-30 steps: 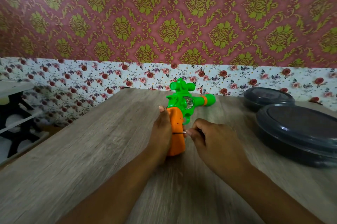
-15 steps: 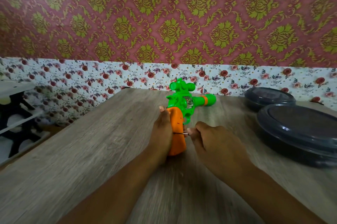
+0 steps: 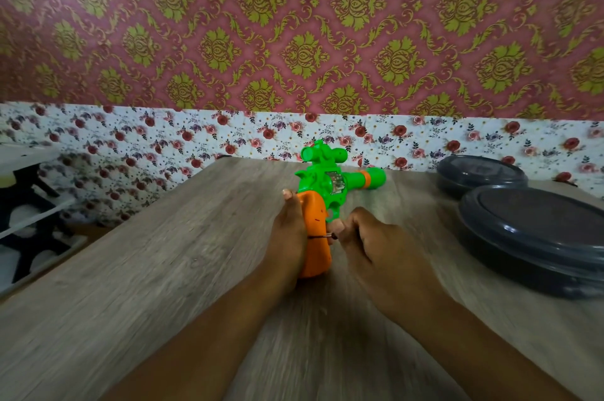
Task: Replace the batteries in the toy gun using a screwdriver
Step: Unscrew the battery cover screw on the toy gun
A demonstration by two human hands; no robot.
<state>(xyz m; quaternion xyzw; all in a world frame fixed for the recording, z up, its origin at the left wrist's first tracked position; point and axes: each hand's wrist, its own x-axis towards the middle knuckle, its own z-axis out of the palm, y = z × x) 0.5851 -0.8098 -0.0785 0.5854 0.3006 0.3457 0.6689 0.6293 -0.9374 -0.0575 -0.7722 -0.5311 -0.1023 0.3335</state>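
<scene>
Centrally on the wooden desk (image 3: 130, 286), the green and orange toy gun (image 3: 327, 191) stands on its orange handle, barrel pointing right. Left hand (image 3: 289, 237) has its grip wrapped round the handle's left side. Right hand (image 3: 376, 247) pinches a screwdriver (image 3: 322, 237), its thin shaft touching the handle. Two dark lidded containers (image 3: 536, 230) sit far right.

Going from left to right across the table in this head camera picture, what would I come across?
Left hand → orange grip of the toy gun → thin screwdriver shaft → right hand → two dark round lidded containers.
</scene>
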